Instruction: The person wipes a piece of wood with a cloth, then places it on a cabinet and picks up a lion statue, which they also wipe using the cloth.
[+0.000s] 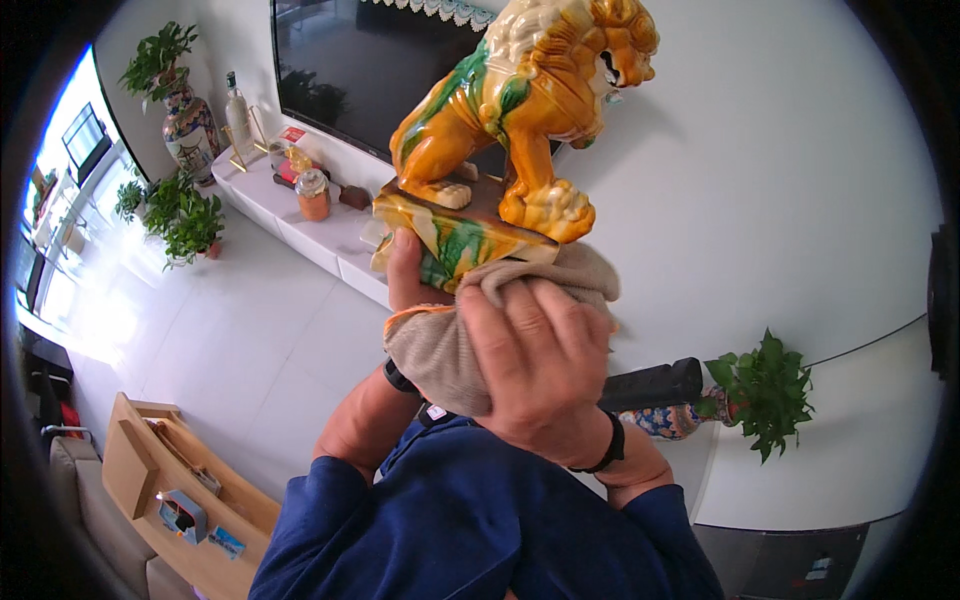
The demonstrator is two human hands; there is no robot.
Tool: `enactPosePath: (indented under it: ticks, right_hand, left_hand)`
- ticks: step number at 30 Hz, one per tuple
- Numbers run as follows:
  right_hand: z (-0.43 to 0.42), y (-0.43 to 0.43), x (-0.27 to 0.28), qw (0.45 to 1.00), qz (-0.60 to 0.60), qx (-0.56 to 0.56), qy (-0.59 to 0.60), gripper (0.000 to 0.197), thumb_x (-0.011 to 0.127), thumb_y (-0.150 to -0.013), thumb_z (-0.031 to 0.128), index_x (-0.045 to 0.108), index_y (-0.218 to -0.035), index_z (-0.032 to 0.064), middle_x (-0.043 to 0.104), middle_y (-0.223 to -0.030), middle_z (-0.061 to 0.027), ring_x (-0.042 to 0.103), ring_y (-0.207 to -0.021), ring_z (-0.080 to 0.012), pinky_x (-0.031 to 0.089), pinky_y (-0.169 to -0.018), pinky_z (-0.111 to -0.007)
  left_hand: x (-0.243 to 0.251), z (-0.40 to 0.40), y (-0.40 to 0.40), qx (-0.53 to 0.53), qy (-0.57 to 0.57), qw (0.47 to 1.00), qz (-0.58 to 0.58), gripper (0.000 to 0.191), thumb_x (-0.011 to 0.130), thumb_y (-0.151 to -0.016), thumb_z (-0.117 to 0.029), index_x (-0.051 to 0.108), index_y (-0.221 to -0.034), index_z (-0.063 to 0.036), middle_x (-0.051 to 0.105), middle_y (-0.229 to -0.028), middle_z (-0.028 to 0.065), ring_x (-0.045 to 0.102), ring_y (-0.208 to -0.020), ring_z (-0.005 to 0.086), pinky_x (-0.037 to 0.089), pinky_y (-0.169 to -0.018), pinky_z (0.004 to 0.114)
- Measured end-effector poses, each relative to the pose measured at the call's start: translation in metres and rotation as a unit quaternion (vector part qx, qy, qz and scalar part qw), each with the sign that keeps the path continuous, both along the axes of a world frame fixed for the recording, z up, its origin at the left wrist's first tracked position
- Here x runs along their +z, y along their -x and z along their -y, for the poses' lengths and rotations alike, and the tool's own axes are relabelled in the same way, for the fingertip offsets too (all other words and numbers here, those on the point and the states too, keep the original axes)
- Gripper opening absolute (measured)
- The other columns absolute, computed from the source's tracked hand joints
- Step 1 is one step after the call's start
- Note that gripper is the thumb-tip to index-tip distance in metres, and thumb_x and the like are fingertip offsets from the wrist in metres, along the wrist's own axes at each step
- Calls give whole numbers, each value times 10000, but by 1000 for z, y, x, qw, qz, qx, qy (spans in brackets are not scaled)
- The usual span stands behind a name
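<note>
A glazed ceramic guardian lion statue in amber, green and cream is held up in front of me, its head towards the upper right. My left hand grips its base from below, with the thumb against the side; the other fingers are hidden behind the base and cloth. In my right hand is a bunched taupe cloth with orange edging. The cloth presses against the lower edge of the base, and my right fingers curl over it.
Behind the statue stands a low white TV cabinet bearing a glass jar and a bottle. A television is on the wall. Potted plants and a wooden table are at left; a floral vase stands right.
</note>
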State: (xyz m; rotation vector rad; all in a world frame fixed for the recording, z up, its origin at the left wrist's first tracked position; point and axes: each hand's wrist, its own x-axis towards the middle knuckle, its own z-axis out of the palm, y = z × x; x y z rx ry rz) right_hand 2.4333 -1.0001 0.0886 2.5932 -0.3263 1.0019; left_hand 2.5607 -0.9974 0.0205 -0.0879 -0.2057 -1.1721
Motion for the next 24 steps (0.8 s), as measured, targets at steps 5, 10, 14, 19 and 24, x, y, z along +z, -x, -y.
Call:
enactPosePath:
  ticks: [5,10,14,19,24]
  right_hand:
    - [9,4,-1,997,-58,-5,42,502,745,-786,250,666,-1232,35,690,-1126,-153,642,-1050,-318,478,-837,-441]
    - [27,14,6,996,-79,1,-42,485,733,-787,234,629,-1207,16,685,-1065,-172,641,-1006,-340,499,-778,-425]
    - [18,4,4,999,-25,32,-13,360,678,-884,225,652,-1182,25,701,-1074,-164,662,-995,-305,497,-749,-388]
    - [14,-2,1,993,-46,83,67,402,706,-874,310,695,-1201,76,708,-1078,-146,670,-980,-317,486,-788,-409]
    - [38,13,-13,988,25,122,-92,465,736,-871,339,681,-1232,52,716,-1153,-140,688,-1014,-302,513,-852,-402]
  left_hand:
    - [-14,9,-8,43,-18,998,34,814,496,-977,-675,440,-1510,-62,516,-1496,219,547,-1328,401,433,-1151,570]
    - [-30,24,-18,216,10,976,34,587,567,-994,-403,469,-1443,-39,603,-1355,180,638,-1168,324,516,-1063,471]
    - [-28,15,-19,179,56,982,4,635,541,-1009,-506,505,-1415,-19,634,-1327,173,641,-1177,320,519,-1051,471]
    - [-31,19,-31,157,105,982,0,636,524,-1012,-510,510,-1403,-9,646,-1304,181,651,-1153,320,527,-1037,463]
    - [-23,18,-35,198,51,978,48,597,489,-1019,-493,535,-1367,-10,679,-1217,191,674,-1100,306,542,-999,456]
